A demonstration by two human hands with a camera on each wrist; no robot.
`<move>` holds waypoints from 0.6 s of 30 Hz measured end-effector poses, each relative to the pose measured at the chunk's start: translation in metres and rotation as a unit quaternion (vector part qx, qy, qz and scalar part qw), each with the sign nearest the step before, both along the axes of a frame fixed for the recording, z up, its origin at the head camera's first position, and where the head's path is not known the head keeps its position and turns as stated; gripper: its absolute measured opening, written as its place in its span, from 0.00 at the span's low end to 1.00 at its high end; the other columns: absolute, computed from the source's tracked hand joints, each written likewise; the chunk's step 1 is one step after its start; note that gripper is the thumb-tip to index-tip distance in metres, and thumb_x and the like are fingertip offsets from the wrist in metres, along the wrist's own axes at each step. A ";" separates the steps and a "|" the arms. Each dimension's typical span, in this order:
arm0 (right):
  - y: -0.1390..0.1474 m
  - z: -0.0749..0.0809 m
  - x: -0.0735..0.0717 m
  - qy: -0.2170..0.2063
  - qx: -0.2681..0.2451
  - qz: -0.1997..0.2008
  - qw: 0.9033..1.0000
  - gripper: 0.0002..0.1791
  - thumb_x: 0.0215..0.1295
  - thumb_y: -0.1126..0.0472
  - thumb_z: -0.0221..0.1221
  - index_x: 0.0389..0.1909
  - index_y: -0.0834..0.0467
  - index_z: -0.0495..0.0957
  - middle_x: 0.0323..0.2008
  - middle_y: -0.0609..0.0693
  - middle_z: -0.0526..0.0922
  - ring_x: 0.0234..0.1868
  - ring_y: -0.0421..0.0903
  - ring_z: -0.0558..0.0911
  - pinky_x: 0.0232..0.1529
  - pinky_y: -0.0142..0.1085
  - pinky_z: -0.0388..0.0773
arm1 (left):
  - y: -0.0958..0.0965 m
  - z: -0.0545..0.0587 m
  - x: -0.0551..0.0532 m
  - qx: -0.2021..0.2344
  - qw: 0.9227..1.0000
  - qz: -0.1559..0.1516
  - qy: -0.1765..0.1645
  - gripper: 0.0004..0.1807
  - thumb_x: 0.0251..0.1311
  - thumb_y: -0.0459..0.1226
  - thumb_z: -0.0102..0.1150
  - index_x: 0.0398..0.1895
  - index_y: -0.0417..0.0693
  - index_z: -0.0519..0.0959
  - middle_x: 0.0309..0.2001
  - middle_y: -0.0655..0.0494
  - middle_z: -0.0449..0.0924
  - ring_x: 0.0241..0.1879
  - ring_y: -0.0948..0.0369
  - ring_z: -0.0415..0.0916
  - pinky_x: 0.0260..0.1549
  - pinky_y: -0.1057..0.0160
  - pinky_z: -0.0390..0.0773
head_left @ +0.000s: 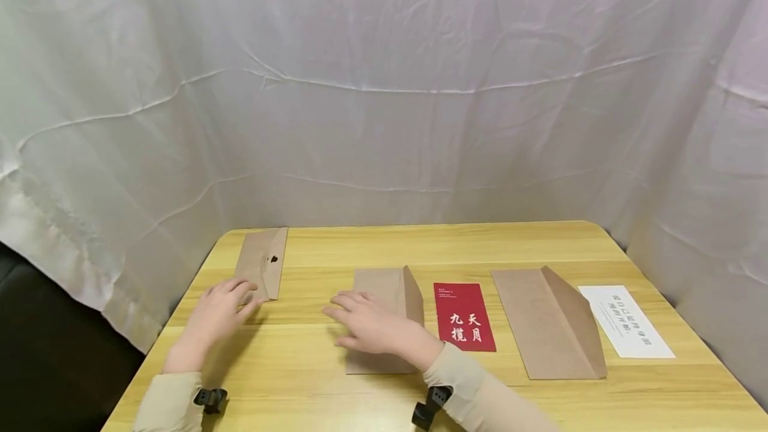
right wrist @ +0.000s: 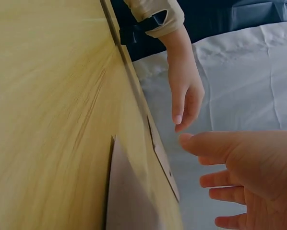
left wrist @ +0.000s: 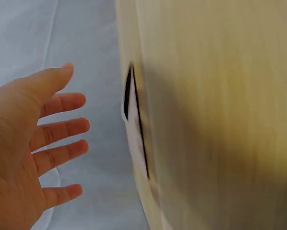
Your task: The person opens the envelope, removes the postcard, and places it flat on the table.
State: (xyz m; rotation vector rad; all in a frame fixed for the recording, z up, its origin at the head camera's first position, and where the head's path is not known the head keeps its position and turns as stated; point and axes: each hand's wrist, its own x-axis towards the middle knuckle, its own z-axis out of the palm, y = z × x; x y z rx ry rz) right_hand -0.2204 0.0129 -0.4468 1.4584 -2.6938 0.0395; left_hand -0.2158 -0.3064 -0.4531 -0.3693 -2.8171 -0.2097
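Note:
My left hand (head_left: pixel 219 315) hovers at the near end of a closed brown envelope (head_left: pixel 264 260) with a small dark mark on its flap, at the table's far left. In the left wrist view its fingers (left wrist: pixel 62 129) are spread and hold nothing. A second brown envelope (head_left: pixel 378 282), its flap raised along the right side, lies mid-table. My right hand (head_left: pixel 372 325) is above it and covers part of it in the head view. Loosely extended fingers (right wrist: pixel 227 194) with nothing between them show in the right wrist view.
Right of the middle envelope lies a red card (head_left: pixel 462 302) with white characters. Beyond it are another open-flapped brown envelope (head_left: pixel 534 325) and a white printed card (head_left: pixel 627 325). A pale curtain (head_left: pixel 390 119) hangs behind the wooden table (head_left: pixel 288 352).

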 end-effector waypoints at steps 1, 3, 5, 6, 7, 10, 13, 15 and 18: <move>-0.003 -0.001 -0.001 -0.003 0.000 0.000 1.000 0.35 0.70 0.40 0.51 0.72 0.50 0.61 0.71 0.53 0.66 0.73 0.50 0.65 0.69 0.51 0.66 | -0.003 -0.001 -0.001 -0.004 1.000 0.005 -0.008 0.20 0.64 0.46 0.60 0.52 0.42 0.79 0.53 0.42 0.81 0.54 0.39 0.76 0.54 0.31 0.69; -0.008 -0.003 -0.002 -0.012 -0.001 -0.002 1.000 0.35 0.71 0.39 0.49 0.73 0.50 0.60 0.72 0.53 0.65 0.73 0.50 0.64 0.70 0.51 0.66 | -0.007 -0.003 -0.003 -0.008 1.000 0.015 -0.026 0.23 0.64 0.47 0.59 0.56 0.42 0.78 0.56 0.40 0.79 0.57 0.38 0.74 0.54 0.29 0.68; -0.014 -0.005 -0.005 -0.015 0.000 -0.003 1.000 0.35 0.71 0.38 0.47 0.73 0.50 0.60 0.73 0.52 0.64 0.74 0.50 0.63 0.70 0.50 0.65 | -0.010 -0.005 -0.005 -0.009 0.998 0.028 -0.052 0.26 0.65 0.48 0.58 0.60 0.42 0.76 0.60 0.37 0.75 0.60 0.37 0.71 0.55 0.27 0.65; -0.018 -0.007 -0.006 -0.019 -0.001 -0.004 1.000 0.34 0.72 0.38 0.47 0.74 0.49 0.59 0.73 0.52 0.63 0.75 0.49 0.62 0.71 0.50 0.65 | -0.012 -0.006 -0.006 -0.008 0.997 0.034 -0.068 0.27 0.65 0.49 0.57 0.62 0.42 0.74 0.62 0.36 0.73 0.62 0.36 0.69 0.56 0.26 0.63; -0.021 -0.008 -0.007 -0.024 -0.002 -0.005 1.000 0.34 0.72 0.38 0.46 0.74 0.49 0.59 0.74 0.52 0.62 0.75 0.49 0.61 0.71 0.50 0.65 | -0.013 -0.006 -0.007 -0.008 0.996 0.041 -0.084 0.29 0.65 0.50 0.56 0.63 0.42 0.73 0.64 0.35 0.71 0.63 0.36 0.67 0.56 0.25 0.61; -0.032 -0.013 -0.010 -0.036 -0.005 -0.007 0.999 0.34 0.72 0.38 0.45 0.74 0.49 0.59 0.74 0.51 0.61 0.76 0.49 0.59 0.72 0.50 0.63 | -0.017 -0.008 -0.010 -0.009 0.991 0.052 -0.127 0.33 0.67 0.53 0.53 0.67 0.41 0.70 0.67 0.33 0.66 0.67 0.34 0.61 0.57 0.22 0.57; -0.043 -0.016 -0.013 -0.047 -0.006 -0.008 0.999 0.33 0.73 0.39 0.45 0.74 0.49 0.59 0.75 0.51 0.60 0.76 0.49 0.58 0.72 0.50 0.62 | -0.020 -0.009 -0.012 -0.020 0.985 0.056 -0.160 0.36 0.68 0.55 0.50 0.69 0.39 0.67 0.69 0.31 0.62 0.68 0.33 0.58 0.57 0.22 0.56; -0.050 -0.017 -0.015 -0.050 -0.003 -0.010 0.999 0.33 0.73 0.39 0.44 0.74 0.49 0.59 0.75 0.50 0.59 0.76 0.49 0.58 0.73 0.50 0.61 | -0.021 -0.008 -0.014 -0.024 0.981 0.056 -0.182 0.37 0.68 0.55 0.49 0.69 0.37 0.65 0.69 0.30 0.61 0.68 0.32 0.56 0.57 0.22 0.55; -0.059 -0.020 -0.019 -0.058 0.002 -0.016 0.998 0.33 0.74 0.38 0.43 0.74 0.49 0.59 0.76 0.49 0.58 0.77 0.47 0.57 0.74 0.50 0.59 | -0.022 -0.009 -0.015 -0.022 0.975 0.054 -0.214 0.39 0.69 0.56 0.46 0.71 0.35 0.62 0.70 0.29 0.58 0.70 0.32 0.54 0.59 0.22 0.52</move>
